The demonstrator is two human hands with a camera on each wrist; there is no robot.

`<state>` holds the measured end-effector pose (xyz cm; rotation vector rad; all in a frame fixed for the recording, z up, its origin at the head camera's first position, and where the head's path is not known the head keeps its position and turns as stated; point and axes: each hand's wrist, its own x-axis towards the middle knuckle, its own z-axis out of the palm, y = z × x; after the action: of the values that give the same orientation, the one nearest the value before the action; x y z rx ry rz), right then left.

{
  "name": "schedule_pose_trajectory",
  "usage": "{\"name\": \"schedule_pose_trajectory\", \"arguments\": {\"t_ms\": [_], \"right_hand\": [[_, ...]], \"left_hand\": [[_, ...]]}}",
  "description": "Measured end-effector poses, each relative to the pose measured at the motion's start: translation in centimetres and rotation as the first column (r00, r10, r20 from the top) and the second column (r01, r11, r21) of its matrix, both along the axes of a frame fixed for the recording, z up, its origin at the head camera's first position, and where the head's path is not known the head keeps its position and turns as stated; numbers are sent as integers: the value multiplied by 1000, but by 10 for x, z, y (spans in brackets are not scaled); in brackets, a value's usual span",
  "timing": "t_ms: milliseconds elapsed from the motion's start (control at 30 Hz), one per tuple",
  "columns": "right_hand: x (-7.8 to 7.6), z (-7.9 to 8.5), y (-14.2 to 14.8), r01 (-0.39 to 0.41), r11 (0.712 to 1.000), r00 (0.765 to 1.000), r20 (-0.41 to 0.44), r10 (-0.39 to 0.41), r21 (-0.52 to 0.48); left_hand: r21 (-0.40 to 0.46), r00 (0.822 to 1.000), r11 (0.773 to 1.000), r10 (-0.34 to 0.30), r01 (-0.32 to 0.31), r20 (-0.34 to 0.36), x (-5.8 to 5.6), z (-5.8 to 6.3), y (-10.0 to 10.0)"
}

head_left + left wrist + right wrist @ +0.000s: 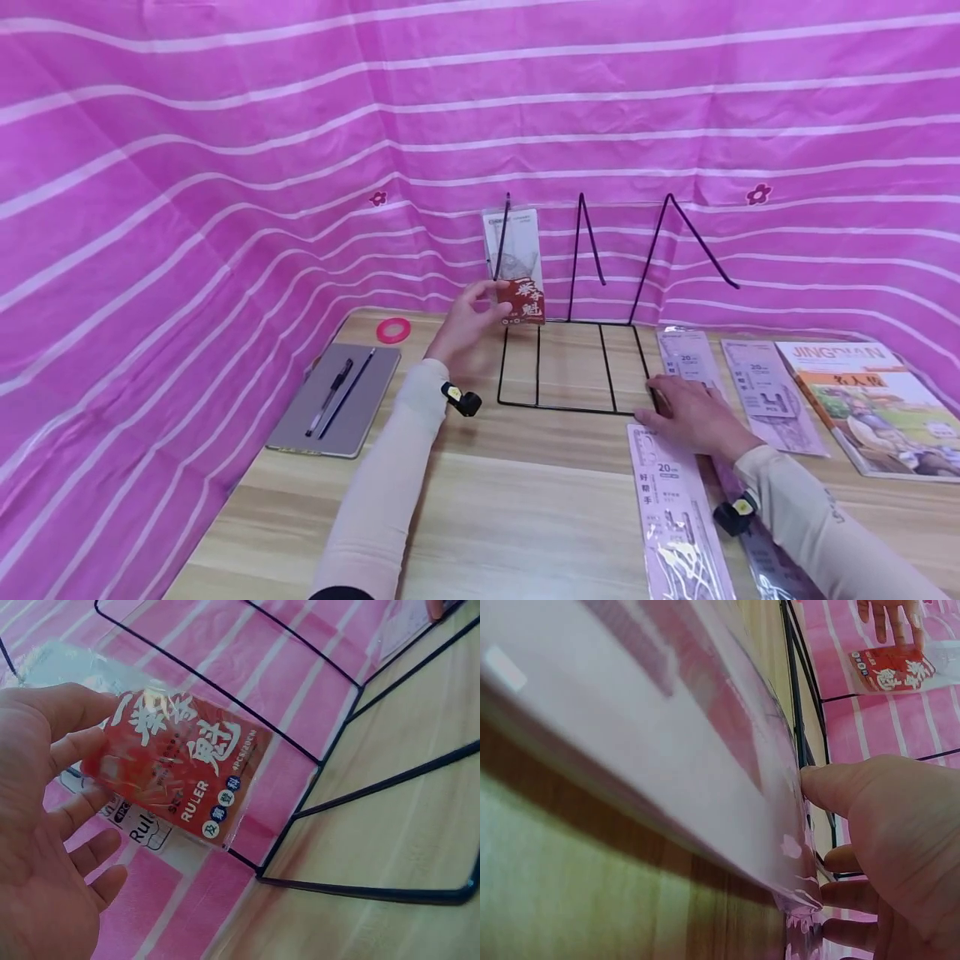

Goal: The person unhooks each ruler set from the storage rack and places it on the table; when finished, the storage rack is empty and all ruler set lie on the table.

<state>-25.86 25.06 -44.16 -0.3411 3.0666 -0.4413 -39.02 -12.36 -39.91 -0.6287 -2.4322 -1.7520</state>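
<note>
My left hand (467, 323) pinches the left edge of a clear ruler packet (191, 754) between thumb and forefinger, its other fingers spread loosely. The packet stands upright at the back left, its lower part a red label with white characters. It is at the leftmost divider of a black wire rack (570, 408), which overlaps it in the head view. My right hand (693, 417) lies at the rack's front right corner, with its thumb (832, 784) against the wire and its fingers extended. A purple ruler packet (678, 508) lies flat just in front of that hand; others pass beneath it.
Another purple ruler packet (776, 392) and an illustrated book (873, 408) lie at the right. On the left are a grey notebook (292, 421) bearing a pen (330, 396) and a pencil (348, 392), and a pink tape roll (393, 321). Pink striped cloth (225, 250) surrounds the table.
</note>
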Motion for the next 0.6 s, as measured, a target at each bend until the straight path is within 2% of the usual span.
{"name": "schedule_pose_trajectory", "arguments": {"t_ms": [167, 233, 333, 500, 600], "right_hand": [[0, 0, -1, -7, 1000, 1000, -1, 7, -1], [1, 0, -1, -13, 1000, 1000, -5, 13, -4], [2, -1, -2, -15, 1000, 1000, -10, 15, -6], [3, -1, -1, -15, 1000, 1000, -15, 15, -2], [3, -1, 0, -16, 1000, 1000, -25, 16, -2]], "left_hand": [[-23, 999, 999, -24, 23, -24, 5, 0, 3], [-36, 999, 999, -13, 12, -42, 7, 0, 6], [-68, 995, 997, 33, -39, -90, 10, 1, 11], [-107, 967, 983, 125, -152, -221, 17, 2, 21], [-94, 951, 982, 131, -163, -279, 23, 5, 29]]}}
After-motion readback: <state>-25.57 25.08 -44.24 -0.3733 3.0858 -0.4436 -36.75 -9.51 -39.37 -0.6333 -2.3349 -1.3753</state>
